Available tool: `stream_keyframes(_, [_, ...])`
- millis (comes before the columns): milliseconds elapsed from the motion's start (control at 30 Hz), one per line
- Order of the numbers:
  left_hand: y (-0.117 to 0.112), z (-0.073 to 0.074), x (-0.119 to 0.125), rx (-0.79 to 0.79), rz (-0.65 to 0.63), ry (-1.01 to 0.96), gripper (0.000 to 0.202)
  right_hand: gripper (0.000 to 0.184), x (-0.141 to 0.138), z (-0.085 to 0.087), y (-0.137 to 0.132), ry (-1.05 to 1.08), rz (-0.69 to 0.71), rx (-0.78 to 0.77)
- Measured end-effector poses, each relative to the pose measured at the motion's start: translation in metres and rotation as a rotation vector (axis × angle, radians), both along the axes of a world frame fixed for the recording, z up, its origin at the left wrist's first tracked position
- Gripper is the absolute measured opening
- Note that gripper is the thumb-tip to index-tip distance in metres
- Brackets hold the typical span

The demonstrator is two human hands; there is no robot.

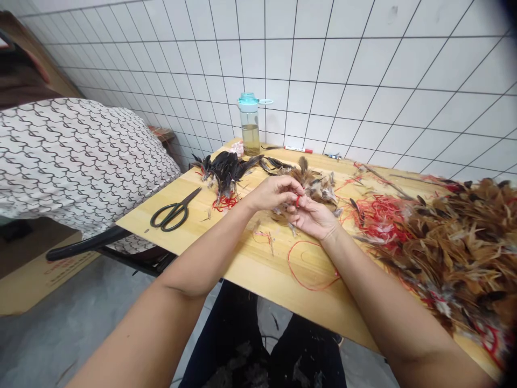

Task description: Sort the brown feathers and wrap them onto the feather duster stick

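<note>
My left hand point(278, 192) and my right hand point(314, 216) meet over the middle of the wooden table. Their fingertips are pinched together around a small bit of red thread point(298, 201). Whatever else lies between the fingers is too small to make out. Just behind the hands is a loose heap of brown and grey feathers point(319, 186). A red thread loop point(289, 265) lies on the wood in front of my right wrist and runs beneath my forearm. To the left, a bundle of black feathers point(226, 170) has red thread ends at its base.
Black-handled scissors point(172, 214) lie on the table point(137, 215) at left. A water bottle point(250, 126) and a red-capped marker point(298, 149) are near the tiled wall. Brown feather bundles point(464, 242) with red threads pile up at right. Patterned cloth point(81, 156) borders the left side.
</note>
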State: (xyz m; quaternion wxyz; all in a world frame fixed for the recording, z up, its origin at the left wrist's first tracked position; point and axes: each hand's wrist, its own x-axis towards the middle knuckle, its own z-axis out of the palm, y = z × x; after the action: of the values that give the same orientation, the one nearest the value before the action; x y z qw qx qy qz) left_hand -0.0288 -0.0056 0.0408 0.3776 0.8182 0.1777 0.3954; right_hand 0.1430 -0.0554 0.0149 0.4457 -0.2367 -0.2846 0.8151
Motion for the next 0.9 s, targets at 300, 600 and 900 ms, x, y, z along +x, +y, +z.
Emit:
stream_keyframes(300, [-0.004, 0.000, 0.002, -0.004, 0.049, 0.052, 0.015, 0.018, -0.013, 0.001, -0.002, 0.064, -0.104, -0.125])
stream_keyframes(600, [-0.005, 0.011, -0.007, 0.149, -0.002, 0.199, 0.022, 0.020, -0.011, -0.005, 0.002, -0.043, -0.136, -0.047])
stream_keyframes(900, [-0.009, 0.002, 0.008, 0.273, 0.136, 0.193, 0.023, 0.023, -0.008, -0.005, 0.004, -0.048, -0.218, -0.073])
